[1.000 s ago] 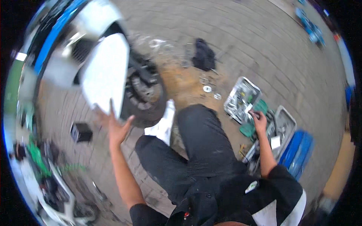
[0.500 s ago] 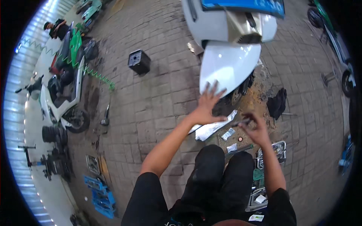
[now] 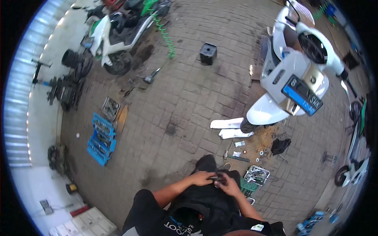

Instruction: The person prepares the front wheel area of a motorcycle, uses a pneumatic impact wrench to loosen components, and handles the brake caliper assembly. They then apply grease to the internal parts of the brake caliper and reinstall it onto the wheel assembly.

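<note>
My two hands meet low over my lap. My left hand (image 3: pixel 202 178) is closed, its fingertips at a small dark object (image 3: pixel 214 177). From the other side, my right hand (image 3: pixel 230 185) is closed on the same object, whose kind is too small to make out. Ahead and to the right stands a white scooter (image 3: pixel 292 74); its white front fender (image 3: pixel 264 111) is well away from both hands. Two white wrapped pieces (image 3: pixel 228 123) lie beside its front wheel (image 3: pixel 247 126). Nearer my knees are small silvery packets (image 3: pixel 239 144) and a hammer (image 3: pixel 237 157).
A metal-framed tray of tools (image 3: pixel 256 175) and a green case (image 3: pixel 249 186) lie by my right knee. A black cloth (image 3: pixel 280 146) rests on the sandy ground. Further off are a black crate (image 3: pixel 208 54), a blue toolbox (image 3: pixel 101 139) and a white-green scooter (image 3: pixel 118 39).
My left hand has come off the white fender and back to my lap. My right hand has drawn back with the small dark object to meet it. The view has turned left.
</note>
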A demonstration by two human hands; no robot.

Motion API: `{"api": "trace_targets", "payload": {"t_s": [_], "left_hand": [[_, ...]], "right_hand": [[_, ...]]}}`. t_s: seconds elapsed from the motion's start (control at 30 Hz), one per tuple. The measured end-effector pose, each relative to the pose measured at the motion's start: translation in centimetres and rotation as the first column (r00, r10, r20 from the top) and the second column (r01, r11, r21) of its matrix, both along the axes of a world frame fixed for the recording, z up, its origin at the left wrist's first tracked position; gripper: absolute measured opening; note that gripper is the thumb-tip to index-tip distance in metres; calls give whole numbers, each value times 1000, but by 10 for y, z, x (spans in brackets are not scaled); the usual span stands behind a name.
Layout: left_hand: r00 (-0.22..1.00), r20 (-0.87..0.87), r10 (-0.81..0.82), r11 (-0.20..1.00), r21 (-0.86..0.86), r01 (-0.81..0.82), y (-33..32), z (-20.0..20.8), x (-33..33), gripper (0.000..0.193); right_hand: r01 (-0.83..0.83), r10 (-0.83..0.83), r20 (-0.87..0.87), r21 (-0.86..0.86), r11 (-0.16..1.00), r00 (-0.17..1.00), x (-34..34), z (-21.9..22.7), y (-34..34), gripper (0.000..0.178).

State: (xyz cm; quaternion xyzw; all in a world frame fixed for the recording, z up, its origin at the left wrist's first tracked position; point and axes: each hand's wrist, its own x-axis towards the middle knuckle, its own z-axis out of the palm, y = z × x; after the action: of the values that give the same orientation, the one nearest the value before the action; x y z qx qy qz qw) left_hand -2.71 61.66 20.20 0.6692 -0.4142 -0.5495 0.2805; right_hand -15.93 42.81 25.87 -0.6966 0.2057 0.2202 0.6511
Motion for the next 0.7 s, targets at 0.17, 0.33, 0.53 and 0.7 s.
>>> {"api": "trace_targets", "payload": {"t_s": [0.17,0.33,0.53,0.7], "left_hand": [[935,327,136,947,235,-220,73,131,20,59],[854,420,307,745,452,-490,158,134,52,77],[794,228,563,621,517,-589,255,69,128,70],[664,210,718,511,488,-707,300,66,186,55]], "right_hand": [[-524,556,45,-279,805,830,16,70,12,56],[-685,700,-125,-384,620,703,64,38,3,55],[-699,665,-233,-354,621,709,198,12,48,56],[-708,735,-131,-423,566,665,375,45,125,53]]}}
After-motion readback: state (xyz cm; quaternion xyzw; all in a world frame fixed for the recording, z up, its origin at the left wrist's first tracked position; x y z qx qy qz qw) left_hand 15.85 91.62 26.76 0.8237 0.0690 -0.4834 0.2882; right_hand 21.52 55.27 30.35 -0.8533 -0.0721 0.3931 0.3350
